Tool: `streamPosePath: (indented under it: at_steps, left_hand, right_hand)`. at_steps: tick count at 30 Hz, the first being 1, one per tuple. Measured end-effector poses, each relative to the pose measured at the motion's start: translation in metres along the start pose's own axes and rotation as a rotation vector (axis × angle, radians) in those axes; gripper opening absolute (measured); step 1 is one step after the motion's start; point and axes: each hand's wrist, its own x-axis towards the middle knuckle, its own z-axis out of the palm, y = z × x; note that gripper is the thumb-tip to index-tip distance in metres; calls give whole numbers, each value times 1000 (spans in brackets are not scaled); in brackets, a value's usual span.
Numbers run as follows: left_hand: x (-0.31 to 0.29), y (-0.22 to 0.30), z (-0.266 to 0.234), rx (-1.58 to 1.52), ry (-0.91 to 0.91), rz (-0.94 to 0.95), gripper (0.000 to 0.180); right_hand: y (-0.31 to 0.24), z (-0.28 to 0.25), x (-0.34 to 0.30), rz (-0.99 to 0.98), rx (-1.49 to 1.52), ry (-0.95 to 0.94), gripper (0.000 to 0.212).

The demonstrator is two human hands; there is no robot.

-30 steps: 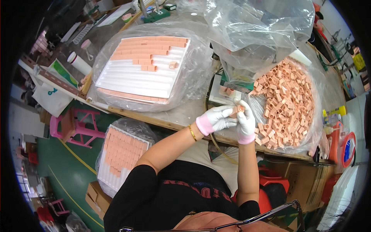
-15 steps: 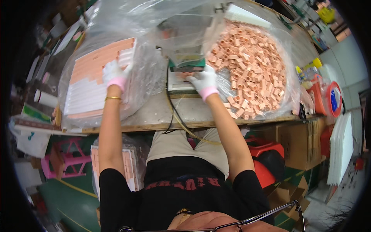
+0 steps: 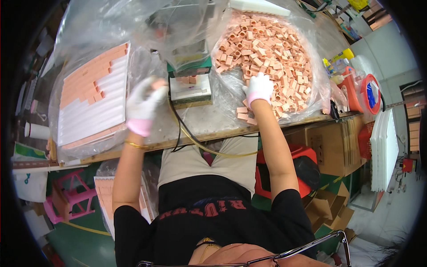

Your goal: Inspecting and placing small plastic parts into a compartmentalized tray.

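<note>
Clear plastic sheeting (image 3: 111, 22) is draping across the back of the table (image 3: 195, 119), covering the upper part of a green-edged device (image 3: 195, 65) and clouding the view of it. A dark cable (image 3: 179, 121) and a yellowish tube (image 3: 202, 149) are running over the table's front edge. A pink stool (image 3: 73, 196) and cardboard boxes (image 3: 329, 147) are standing below. Left of the device, a white ridged tray (image 3: 95, 115) is carrying peach rows, its lower part showing bare. The left hand (image 3: 144, 104), gloved and blurred, is hanging between tray and device, fingers apparently pinching a peach block (image 3: 159, 83). The right hand (image 3: 259, 88) is reaching into the block pile (image 3: 284, 66), its fingertips hidden; cannot tell whether they are grasping. Blocks there are lying jumbled, small, matte and peach, many showing round holes through squarish bodies.
</note>
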Motion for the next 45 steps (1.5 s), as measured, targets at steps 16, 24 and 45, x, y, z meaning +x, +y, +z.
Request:
streamPosePath:
  at_steps: [16, 24, 45]
  left_hand:
    - [-20, -51, 56, -481, -237, -647, 32]
    - [-28, -54, 63, -806, -224, -767, 36]
    - [46, -88, 25, 520, 22, 13, 72]
  right_hand:
    - [-53, -26, -64, -764, 898, 350, 32]
    - [-65, -16, -67, -581, 1492, -32, 38]
    - [-99, 3, 3, -416, 1171, 298, 35]
